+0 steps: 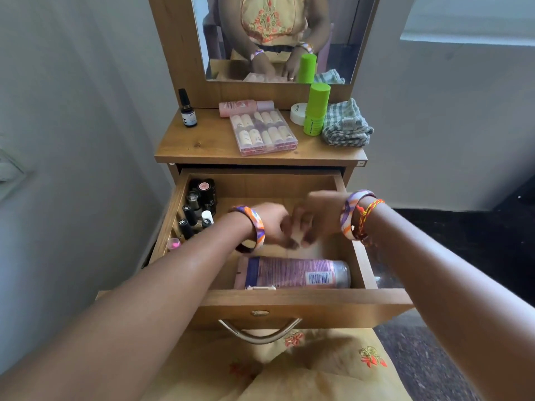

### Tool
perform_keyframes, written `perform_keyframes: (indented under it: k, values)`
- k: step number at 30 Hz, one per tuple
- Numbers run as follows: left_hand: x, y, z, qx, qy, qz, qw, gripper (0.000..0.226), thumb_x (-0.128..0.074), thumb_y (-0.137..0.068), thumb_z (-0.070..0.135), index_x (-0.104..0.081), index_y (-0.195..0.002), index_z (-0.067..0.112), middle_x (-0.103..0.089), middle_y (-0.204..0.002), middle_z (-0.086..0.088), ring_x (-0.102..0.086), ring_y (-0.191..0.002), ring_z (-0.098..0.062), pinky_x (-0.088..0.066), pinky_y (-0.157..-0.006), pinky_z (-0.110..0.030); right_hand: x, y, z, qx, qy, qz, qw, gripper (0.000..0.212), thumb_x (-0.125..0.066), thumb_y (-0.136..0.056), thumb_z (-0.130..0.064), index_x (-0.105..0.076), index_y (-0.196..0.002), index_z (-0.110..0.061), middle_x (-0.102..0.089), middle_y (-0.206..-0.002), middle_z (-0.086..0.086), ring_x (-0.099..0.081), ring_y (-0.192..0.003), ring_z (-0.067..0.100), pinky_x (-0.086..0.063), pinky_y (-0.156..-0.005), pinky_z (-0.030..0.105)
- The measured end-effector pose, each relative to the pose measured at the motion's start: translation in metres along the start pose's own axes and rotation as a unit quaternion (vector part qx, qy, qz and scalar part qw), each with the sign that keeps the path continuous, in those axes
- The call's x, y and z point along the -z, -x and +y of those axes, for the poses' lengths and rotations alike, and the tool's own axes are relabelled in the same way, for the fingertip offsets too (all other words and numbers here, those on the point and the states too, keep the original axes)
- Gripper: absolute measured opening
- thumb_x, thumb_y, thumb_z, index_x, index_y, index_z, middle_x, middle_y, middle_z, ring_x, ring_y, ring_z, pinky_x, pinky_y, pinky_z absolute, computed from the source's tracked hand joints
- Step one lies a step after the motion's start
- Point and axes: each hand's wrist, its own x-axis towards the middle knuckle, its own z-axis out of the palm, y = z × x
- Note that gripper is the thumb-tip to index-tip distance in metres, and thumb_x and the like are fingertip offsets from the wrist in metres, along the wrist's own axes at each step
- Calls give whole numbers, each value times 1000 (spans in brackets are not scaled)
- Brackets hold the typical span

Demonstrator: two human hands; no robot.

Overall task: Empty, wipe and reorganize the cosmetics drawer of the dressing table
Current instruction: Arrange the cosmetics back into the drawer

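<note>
Both my hands meet blurred over the open drawer [262, 301], left hand [270, 224] and right hand [315, 217]; their grip I cannot tell; the pink tube [292, 272] lying at its front looks light, slippery; I'd clasp its middle.

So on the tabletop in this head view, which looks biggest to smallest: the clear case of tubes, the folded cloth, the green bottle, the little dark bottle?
1. Clear case of tubes
2. Folded checked cloth
3. Green bottle
4. Small dark bottle

Case and cloth look fairly close, so that pair is less sure.
</note>
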Motion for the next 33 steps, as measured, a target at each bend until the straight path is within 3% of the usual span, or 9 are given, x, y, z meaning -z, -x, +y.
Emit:
perform_keyframes:
  k: [3, 5, 8, 12, 19, 26, 28, 30, 33]
  values:
    - [44, 3, -5, 3, 73, 166, 983, 24, -66, -83, 20, -71, -102, 7, -69, -104, -10, -63, -99, -24, -44, -76, -24, 42, 0, -15, 8, -64, 140, 988, 34, -67, -82, -14, -63, -116, -10, -66, -115, 10, -61, -101, 26, -45, -81, 24]
    - [69, 3, -10, 37, 130, 291, 947, 20, -61, -86, 18, -70, -101, 8, -69, -105, -7, -61, -100, -21, -40, -74, -20, 58, -11, -13, 0, -113, 247, 962, 42, -72, -76, -13, -62, -117, -11, -65, -115, 8, -56, -89, 18, -43, -79, 22]
    - [94, -3, -20, 125, 200, 386, 892, 10, -59, -86, 18, -66, -89, 11, -65, -92, -4, -60, -100, -25, -38, -71, -23, 73, -22, -19, -18, -171, 334, 927, 51, -69, -77, -10, -55, -126, -10, -58, -126, 10, -55, -107, 19, -41, -92, 23]
    - [107, -13, -28, 232, 252, 323, 882, 32, -59, -86, 23, -59, -109, 1, -61, -115, -16, -57, -107, -33, -41, -74, -31, 76, -35, -23, -57, -202, 319, 924, 57, -65, -81, -12, -45, -134, -8, -53, -133, 10, -49, -124, 23, -37, -97, 22]
    - [110, -20, -14, 216, 276, 324, 879, 25, -56, -90, 24, -55, -109, 7, -57, -120, -13, -54, -104, -29, -39, -76, -30, 80, -52, -23, -58, -283, 299, 910, 63, -69, -79, -19, -42, -135, -9, -56, -130, 10, -54, -120, 25, -43, -100, 30]
    - [111, -16, -15, 247, 329, 346, 843, 36, -55, -90, 17, -50, -121, 0, -55, -125, -15, -54, -114, -30, -43, -83, -31, 78, -50, -16, -100, -429, 352, 826, 38, -68, -78, -11, -61, -116, -11, -67, -109, 12, -64, -102, 26, -52, -93, 39]
    - [112, -12, -17, 252, 338, 354, 835, 30, -53, -89, 12, -53, -115, -2, -57, -122, -18, -55, -113, -32, -45, -88, -34, 79, -47, -14, -101, -465, 358, 803, 28, -71, -75, -9, -66, -103, -13, -70, -102, 12, -67, -97, 26, -53, -91, 41]
    - [112, -6, -18, 253, 352, 350, 830, 15, -50, -90, 10, -53, -90, -5, -58, -102, -21, -55, -102, -29, -44, -85, -34, 82, -42, -13, -93, -489, 356, 791, 21, -73, -74, -8, -66, -91, -17, -70, -93, 10, -68, -90, 25, -54, -89, 41]
    - [109, 2, -18, 238, 394, 310, 832, 39, -50, -93, 10, -30, -59, 11, -36, -67, -5, -40, -93, -21, -35, -80, -32, 86, -30, -16, -84, -500, 352, 787, 19, -73, -75, -6, -67, -93, -7, -66, -86, 7, -65, -79, 21, -56, -86, 36]
